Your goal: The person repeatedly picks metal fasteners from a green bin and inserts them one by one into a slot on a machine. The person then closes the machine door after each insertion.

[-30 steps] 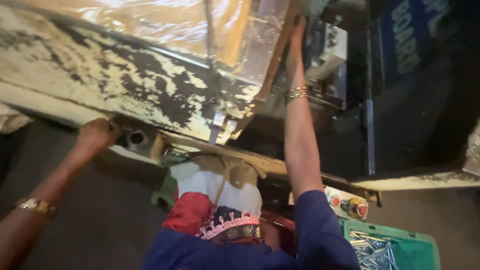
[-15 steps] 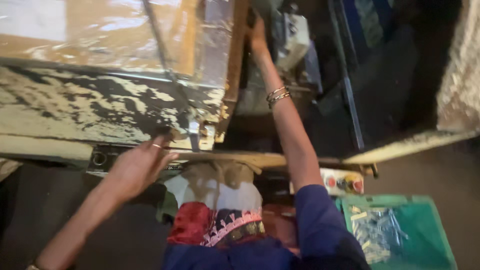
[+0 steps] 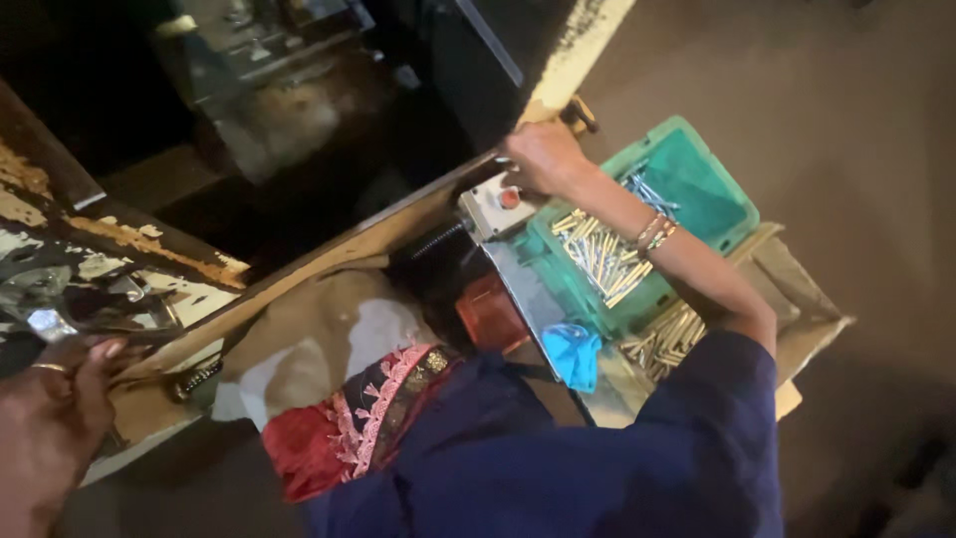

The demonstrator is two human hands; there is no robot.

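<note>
My right hand (image 3: pixel 543 156), with bangles on its wrist, is curled over the end of a pale rail of the machine frame (image 3: pixel 573 60). It sits just above a small grey control box with a red button (image 3: pixel 501 202). My left hand (image 3: pixel 50 413), wearing a ring, grips the lower edge of the worn, flaking painted frame (image 3: pixel 149 244) at the left, beside a shiny metal part (image 3: pixel 42 321). What its fingers close on is partly hidden. My blue sleeve and red patterned cloth fill the lower middle.
A green bin (image 3: pixel 697 189) holding several metal pins (image 3: pixel 597 254) sits under my right forearm, with more brass pins (image 3: pixel 669 339) beside it. A blue cloth (image 3: pixel 575 354) lies on a metal plate. An orange part (image 3: pixel 488 311) and dark machine interior lie at centre.
The view has swung right and down. My right hand dropped from high inside the machine to the rail by the control box. My left hand now sits at the far left on the frame edge.
</note>
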